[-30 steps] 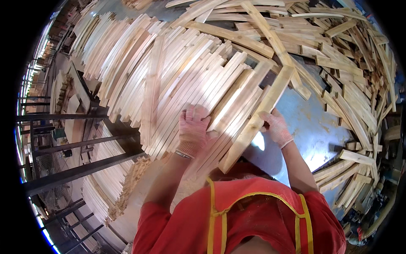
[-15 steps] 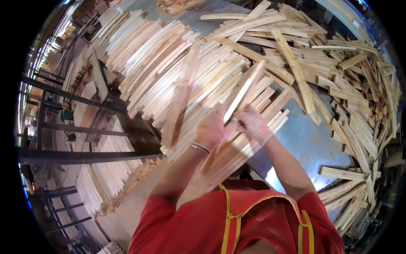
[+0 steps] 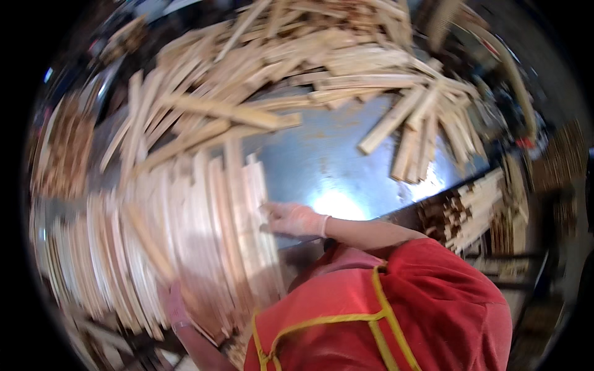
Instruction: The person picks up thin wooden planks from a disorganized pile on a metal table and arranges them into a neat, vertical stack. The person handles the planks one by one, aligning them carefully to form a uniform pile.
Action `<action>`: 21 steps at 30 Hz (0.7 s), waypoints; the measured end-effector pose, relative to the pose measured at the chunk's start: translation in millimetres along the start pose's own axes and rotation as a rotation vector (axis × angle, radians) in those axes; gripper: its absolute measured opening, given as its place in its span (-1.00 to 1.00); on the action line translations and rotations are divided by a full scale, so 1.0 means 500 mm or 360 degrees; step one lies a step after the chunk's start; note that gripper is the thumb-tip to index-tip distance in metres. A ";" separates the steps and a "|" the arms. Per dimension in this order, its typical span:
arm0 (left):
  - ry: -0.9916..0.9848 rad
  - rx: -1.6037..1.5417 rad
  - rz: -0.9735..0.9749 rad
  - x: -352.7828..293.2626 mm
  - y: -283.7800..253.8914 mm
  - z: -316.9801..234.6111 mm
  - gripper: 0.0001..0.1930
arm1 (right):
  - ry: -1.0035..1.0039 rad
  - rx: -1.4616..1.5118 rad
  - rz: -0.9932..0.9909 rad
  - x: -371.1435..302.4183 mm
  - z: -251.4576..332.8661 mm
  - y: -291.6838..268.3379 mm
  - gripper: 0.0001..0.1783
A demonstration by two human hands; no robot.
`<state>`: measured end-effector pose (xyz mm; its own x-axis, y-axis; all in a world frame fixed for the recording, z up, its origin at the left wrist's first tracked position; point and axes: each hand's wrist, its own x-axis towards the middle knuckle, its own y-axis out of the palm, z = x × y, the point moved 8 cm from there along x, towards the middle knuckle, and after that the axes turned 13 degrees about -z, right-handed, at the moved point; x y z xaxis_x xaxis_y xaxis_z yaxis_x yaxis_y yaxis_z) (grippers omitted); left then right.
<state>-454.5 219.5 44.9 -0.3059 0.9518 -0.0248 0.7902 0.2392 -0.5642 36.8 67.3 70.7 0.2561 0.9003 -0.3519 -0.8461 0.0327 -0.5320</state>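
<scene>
Many pale wooden strips lie side by side in a long row (image 3: 204,229) on the metal table, running from the left to in front of me. One strip (image 3: 148,241) lies slantwise across the row. My left hand (image 3: 174,303), in a light pinkish glove, is at this slanted strip's near end; blur hides its fingers and whether they grip. My right hand (image 3: 294,219), gloved too, reaches in from the right to the row's right-hand edge. Its thumb and fingers look apart beside the outermost strip, and I see nothing held.
A jumbled heap of wooden strips (image 3: 266,68) covers the table's far side. Several loose pieces (image 3: 421,127) lie to the right on the blue-grey metal surface (image 3: 328,148). Stacked strips (image 3: 476,207) stand below the table's right edge, and another stack (image 3: 65,148) is at far left.
The view has swung to the right. My hands, earlier close together around a pale strip, are now apart, the left at the slanted strip and the right at the row's edge.
</scene>
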 end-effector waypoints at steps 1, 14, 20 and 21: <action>0.0158 0.0275 -0.0002 0.010 0.005 0.023 -0.21 | 0.0012 0.0109 -0.0072 -0.005 -0.041 -0.005 -0.22; 0.0740 0.1740 -0.0363 -0.073 0.125 -0.237 -0.08 | 0.0634 -0.0571 -0.1996 -0.151 -0.554 -0.768 -0.08; 0.1355 0.0956 0.0173 -0.389 0.474 -0.346 -0.13 | 0.0900 -0.0424 -0.1541 -0.127 -0.622 -0.780 -0.20; 0.1574 0.0777 0.0311 -0.476 0.538 -0.378 -0.12 | 0.0687 -0.0365 -0.1503 -0.135 -0.563 -0.712 -0.29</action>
<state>-68.9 93.5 55.0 0.5289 0.7507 0.3958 0.4190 0.1746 -0.8910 452.4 -127.3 66.9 0.9453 0.3208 0.0597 -0.1211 0.5146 -0.8488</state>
